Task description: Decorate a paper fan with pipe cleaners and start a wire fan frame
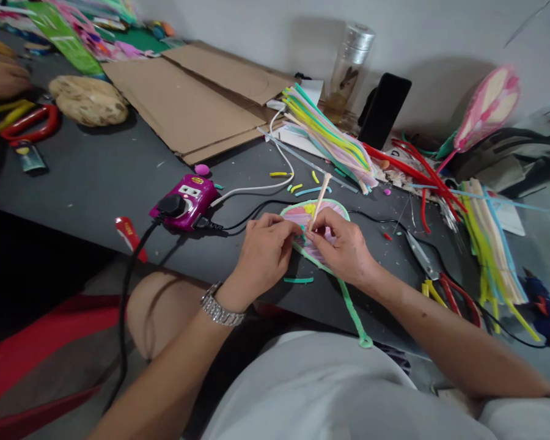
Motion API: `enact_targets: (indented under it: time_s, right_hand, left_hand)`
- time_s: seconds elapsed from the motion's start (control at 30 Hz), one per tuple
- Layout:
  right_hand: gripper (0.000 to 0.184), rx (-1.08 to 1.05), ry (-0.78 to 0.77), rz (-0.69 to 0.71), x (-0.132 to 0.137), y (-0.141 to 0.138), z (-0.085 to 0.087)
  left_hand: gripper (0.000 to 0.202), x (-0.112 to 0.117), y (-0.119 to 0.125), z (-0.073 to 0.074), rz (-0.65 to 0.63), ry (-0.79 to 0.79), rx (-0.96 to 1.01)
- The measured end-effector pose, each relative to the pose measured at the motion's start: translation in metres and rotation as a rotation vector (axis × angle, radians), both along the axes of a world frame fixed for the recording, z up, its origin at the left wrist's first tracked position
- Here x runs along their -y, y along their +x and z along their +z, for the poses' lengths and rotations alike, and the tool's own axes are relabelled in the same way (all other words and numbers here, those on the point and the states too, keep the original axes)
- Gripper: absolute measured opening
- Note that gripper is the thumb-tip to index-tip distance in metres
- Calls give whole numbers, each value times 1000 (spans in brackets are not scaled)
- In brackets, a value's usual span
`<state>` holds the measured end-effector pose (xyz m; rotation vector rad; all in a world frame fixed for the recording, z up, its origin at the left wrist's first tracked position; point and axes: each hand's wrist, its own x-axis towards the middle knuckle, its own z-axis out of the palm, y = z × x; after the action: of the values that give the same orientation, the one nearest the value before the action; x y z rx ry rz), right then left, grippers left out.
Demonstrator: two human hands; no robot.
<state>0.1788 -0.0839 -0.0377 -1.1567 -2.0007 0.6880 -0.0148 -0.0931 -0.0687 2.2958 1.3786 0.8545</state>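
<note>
A: What lies nearest the wearer?

B: A green stalk point(351, 308) with a curled tip, reaching toward 5 o'clock from a fuzzy paddle point(296, 214) on the grey counter point(220, 260). The paddle sits just off the middle of the view, toward 3 o'clock.

A: And the hands?

B: The left hand point(268, 247) rests at the paddle's 9 o'clock side, fingers bunched together; whether they grip anything, one cannot tell. The right hand point(341, 244), at 4 o'clock, has thumb and forefinger clamped on the low end of a pale strip point(320, 198) pointing to 12 o'clock.

A: How would the pieces handle?

B: Both look light and hardly slippery. The strip appears to be a pipe cleaner, soft outside and probably wired within, so it should bend easily and keep its bend. A pinch near the low end gives most control. The paddle is best steadied by its green rim; hard squeezing could flatten the fuzz, and the thin stalk might bend if used for lifting.

A: Farther out?

B: Scissors point(424, 260) toward 3 o'clock, a purple socket block point(197, 198) near 10, and, beyond, a pipe-cleaner bundle point(327, 137) at 12.
</note>
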Motion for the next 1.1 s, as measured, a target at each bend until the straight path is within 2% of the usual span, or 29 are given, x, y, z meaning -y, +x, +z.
enact_targets:
  time_s: [0.4,0.73,1.1]
  right_hand:
    - [10,49,28,25,5,4,-7]
    - [12,-35,-30,-112,10,9,-20]
    - [18,-11,-8,-154,8,12,-22]
  left_hand:
    - [34,1,0,1,-9,15,24]
    - [33,1,0,0,-23,15,33]
    - [32,2,1,1,2,6,6]
